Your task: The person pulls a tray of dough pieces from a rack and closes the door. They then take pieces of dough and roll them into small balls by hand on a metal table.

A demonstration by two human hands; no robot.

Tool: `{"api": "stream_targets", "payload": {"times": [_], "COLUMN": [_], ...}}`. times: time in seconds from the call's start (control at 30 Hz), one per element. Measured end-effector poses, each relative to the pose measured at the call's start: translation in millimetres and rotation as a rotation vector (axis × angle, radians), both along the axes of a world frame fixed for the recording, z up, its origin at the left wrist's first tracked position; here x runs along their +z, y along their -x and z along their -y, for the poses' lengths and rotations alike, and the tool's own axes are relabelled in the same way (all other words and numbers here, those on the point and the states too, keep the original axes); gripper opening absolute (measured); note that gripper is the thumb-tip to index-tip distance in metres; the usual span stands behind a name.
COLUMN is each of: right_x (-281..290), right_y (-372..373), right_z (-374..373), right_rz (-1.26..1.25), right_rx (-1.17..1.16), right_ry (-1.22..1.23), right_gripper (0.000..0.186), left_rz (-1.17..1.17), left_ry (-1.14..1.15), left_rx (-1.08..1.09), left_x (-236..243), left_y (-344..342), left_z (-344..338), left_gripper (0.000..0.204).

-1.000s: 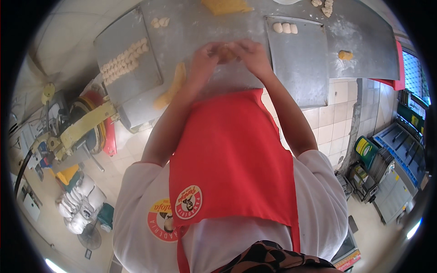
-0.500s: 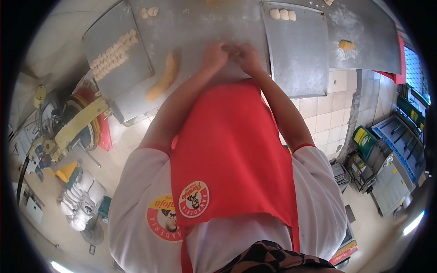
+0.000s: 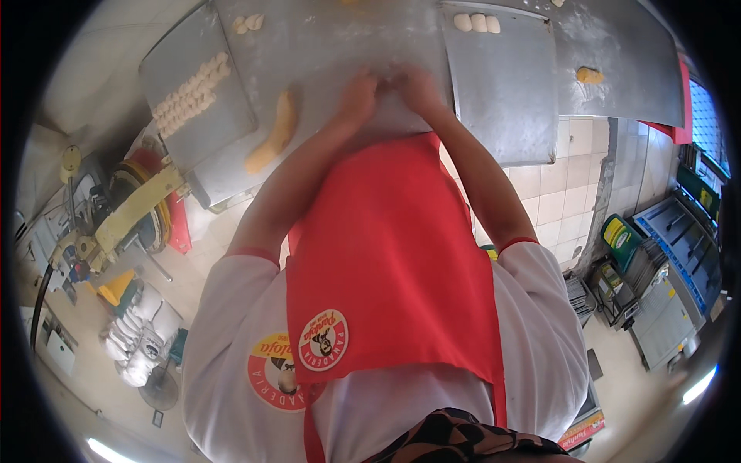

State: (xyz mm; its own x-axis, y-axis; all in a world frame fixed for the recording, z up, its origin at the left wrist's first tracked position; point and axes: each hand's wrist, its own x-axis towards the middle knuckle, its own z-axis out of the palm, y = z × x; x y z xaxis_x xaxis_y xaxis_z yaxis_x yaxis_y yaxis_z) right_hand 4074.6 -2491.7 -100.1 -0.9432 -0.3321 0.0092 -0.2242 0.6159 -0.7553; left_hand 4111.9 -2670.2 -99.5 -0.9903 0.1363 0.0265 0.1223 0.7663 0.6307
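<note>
Over the metal table point(image 3: 332, 48), my left hand point(image 3: 360, 94) and my right hand point(image 3: 417, 89) meet with fingers curled toward each other. Their fingertips are blurred and close together; whatever lies between them is hidden. Left of my left hand lies a long curved strip of yellowish dough point(image 3: 275, 133). Further left, a metal tray point(image 3: 220, 119) carries rows of small pale dough pieces point(image 3: 187, 100). To the right of my right hand, another metal tray point(image 3: 503, 92) holds 3 pale dough balls point(image 3: 478, 23) at its far end.
Small dough pieces point(image 3: 248, 24) lie at the far left of the table. A yellowish dough lump point(image 3: 590, 76) rests on floured metal at the right. A yellow-armed machine point(image 3: 139, 204) stands at the left, white sacks point(image 3: 139, 339) below it. Stacked trays point(image 3: 656, 270) are at the right.
My hands stay together in nearly the same place, the right one shifted slightly up and inward. The brownish shape between the fingers is less distinct now. Dough and trays stay put.
</note>
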Motion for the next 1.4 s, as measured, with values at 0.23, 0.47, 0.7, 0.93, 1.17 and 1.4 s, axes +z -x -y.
{"api": "stream_targets", "payload": {"times": [0.23,0.47,0.7,0.93,1.17,1.4], "right_x": [-1.9,-4.8,-11.2,22.0,-2.6,21.2], "right_y": [36.7,70.2,20.2,-27.9,-57.9,10.7], "right_z": [12.3,65.0,54.0,6.0,13.3,-39.8], "right_rz": [0.262,0.112,-0.312,-0.227,-0.298,-0.069], "right_rx": [0.123,0.057,-0.023,0.207,0.121,-0.577], "right_ry": [-0.156,-0.342,-0.230,-0.326,-0.304,-0.175], "right_gripper": [0.037,0.057,0.052,0.029,0.037,0.048], "left_rz": [0.143,0.201,0.355,0.438,0.501,0.648], "left_ry": [-0.327,-0.447,-0.324,-0.587,-0.787,-0.661], "left_rx": [0.325,0.393,0.335,0.340,0.398,0.350], "left_x": [-7.7,-19.0,-36.2,-57.6,-50.1,-18.2], "left_y": [-7.5,-30.9,-43.2,-47.5,-44.2,-38.9], "left_z": [-13.6,-14.2,12.4,14.2,11.6,24.3], "left_gripper": [0.025,0.040,0.033,0.030,0.027,0.026]}}
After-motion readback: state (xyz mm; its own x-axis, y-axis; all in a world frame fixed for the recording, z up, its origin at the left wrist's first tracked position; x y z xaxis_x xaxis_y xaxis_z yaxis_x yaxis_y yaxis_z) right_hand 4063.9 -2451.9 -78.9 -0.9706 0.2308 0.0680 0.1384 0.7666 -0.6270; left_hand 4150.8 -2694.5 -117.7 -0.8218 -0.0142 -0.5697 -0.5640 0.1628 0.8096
